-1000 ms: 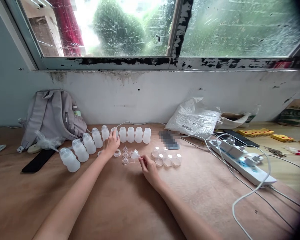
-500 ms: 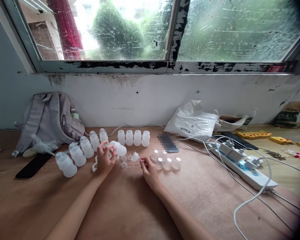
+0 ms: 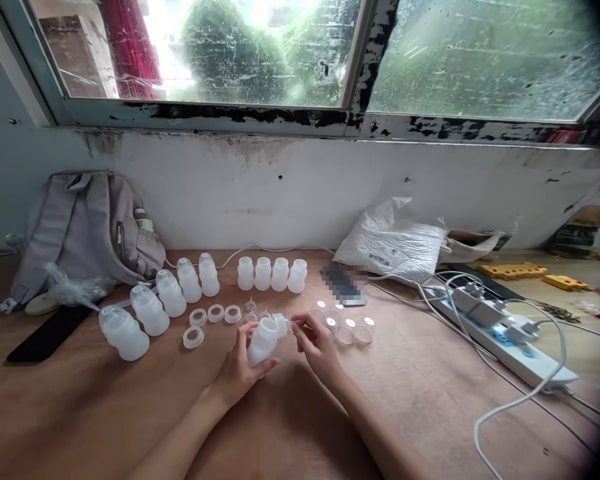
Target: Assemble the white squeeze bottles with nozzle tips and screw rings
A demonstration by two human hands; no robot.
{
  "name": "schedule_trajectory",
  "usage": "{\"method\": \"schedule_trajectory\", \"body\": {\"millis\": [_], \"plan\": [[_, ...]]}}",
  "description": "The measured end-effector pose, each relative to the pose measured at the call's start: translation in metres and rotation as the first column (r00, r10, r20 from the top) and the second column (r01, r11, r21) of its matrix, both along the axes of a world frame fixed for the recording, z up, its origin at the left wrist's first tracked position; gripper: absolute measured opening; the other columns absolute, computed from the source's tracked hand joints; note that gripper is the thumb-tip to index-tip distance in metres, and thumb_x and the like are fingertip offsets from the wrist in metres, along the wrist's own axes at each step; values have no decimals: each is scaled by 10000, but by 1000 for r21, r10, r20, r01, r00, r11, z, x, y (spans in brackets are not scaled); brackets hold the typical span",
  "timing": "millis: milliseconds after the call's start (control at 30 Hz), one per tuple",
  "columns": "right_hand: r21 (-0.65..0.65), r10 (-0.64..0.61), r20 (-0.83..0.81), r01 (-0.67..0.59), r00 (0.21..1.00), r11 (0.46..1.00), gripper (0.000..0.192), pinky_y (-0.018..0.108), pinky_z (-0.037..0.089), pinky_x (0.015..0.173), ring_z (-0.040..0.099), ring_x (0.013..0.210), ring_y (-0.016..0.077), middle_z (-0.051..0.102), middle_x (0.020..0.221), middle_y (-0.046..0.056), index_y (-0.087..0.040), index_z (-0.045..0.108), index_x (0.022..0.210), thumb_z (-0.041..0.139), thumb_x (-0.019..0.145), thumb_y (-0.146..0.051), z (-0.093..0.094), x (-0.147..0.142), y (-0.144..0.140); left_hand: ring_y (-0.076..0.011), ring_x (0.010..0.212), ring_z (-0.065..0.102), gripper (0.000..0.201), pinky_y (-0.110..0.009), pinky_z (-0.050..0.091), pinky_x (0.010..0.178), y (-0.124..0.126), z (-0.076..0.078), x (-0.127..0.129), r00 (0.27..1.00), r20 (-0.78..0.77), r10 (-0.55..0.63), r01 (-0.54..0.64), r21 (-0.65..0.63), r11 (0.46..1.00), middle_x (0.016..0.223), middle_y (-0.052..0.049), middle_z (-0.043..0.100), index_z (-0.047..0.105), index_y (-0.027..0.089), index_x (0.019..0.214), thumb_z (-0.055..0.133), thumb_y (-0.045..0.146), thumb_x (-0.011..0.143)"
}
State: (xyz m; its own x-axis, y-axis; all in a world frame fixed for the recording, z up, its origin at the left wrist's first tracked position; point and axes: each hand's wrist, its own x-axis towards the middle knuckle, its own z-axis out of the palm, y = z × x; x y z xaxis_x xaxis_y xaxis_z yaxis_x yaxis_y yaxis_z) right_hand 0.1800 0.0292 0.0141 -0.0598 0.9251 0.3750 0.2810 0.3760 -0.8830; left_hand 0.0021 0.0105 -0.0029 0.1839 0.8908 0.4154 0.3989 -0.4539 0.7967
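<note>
Near the table's middle, my left hand (image 3: pixel 234 375) is wrapped round a frosted baby bottle (image 3: pixel 263 344), tilted with its mouth toward the right. Between the fingertips of my right hand (image 3: pixel 320 347) is the clear tip of a bottle teat set in a ribbed screw ring (image 3: pixel 281 324). That ring sits right by the bottle's mouth; whether they touch I cannot tell. Just behind my hands lie loose clear teats (image 3: pixel 251 306). Several white screw rings (image 3: pixel 193 337) rest to the left. Clear domed caps (image 3: pixel 364 333) lie beside my right hand.
Several bottles with tops (image 3: pixel 150 310) form a slanting row at left. Topless bottles (image 3: pixel 279 274) line up at the back. Around them are a grey backpack (image 3: pixel 85 233), a silver mailer bag (image 3: pixel 393 237), a blurred phone (image 3: pixel 344 287) and a power strip (image 3: pixel 510 350) with looping cables.
My left hand has brought the bottle from the left toward the middle, beside the teat and ring. White rings formerly behind that hand now show. The view has tilted down slightly.
</note>
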Motion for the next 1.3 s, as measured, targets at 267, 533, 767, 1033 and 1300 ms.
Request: {"method": "schedule_trajectory", "body": {"millis": [267,533,767,1033,1300], "plan": [[34,69,171,-75,983,997,107,218,377,462,460,551,111,524,703,12,-195,523,826,432,820,-250,1,14,4,-198,919,554,551,-315,457,786,0,12,-10,986,-168,-20,28,45,999,1042,-50,550,423,246,1173,633,279,664],[-23,116,219,-114,969,993,159,221,322,468,410,500,99,460,598,-26,-188,487,734,432,828,-303,9,13,3,-190,908,560,435,-292,453,765,0,12,-15,976,-215,-33,58,113,992,1027,-44,575,459,225,1078,611,249,671],[-50,127,253,-118,959,992,378,230,212,457,281,468,82,298,498,-54,-182,340,521,402,836,-382,11,14,4,-199,952,554,451,-304,443,818,2,9,-18,966,-244,-89,134,174,976,1047,-64,583,449,207,1112,594,283,693],[-217,221,-73,-231,973,948,257,250,391,567,495,616,127,526,671,2,-184,535,732,492,788,-431,19,10,2,-211,896,564,382,-291,445,767,3,22,-17,987,27,-157,159,-122,980,1001,-70,605,526,170,1048,577,353,716],[-279,439,-480,-606,760,745,568,389,344,924,440,1109,221,484,1217,71,-275,461,1191,673,668,-341,28,3,-8,-145,561,561,414,-230,425,457,4,24,-17,805,541,-242,548,-525,651,778,-74,581,509,114,1010,465,451,773]]}}
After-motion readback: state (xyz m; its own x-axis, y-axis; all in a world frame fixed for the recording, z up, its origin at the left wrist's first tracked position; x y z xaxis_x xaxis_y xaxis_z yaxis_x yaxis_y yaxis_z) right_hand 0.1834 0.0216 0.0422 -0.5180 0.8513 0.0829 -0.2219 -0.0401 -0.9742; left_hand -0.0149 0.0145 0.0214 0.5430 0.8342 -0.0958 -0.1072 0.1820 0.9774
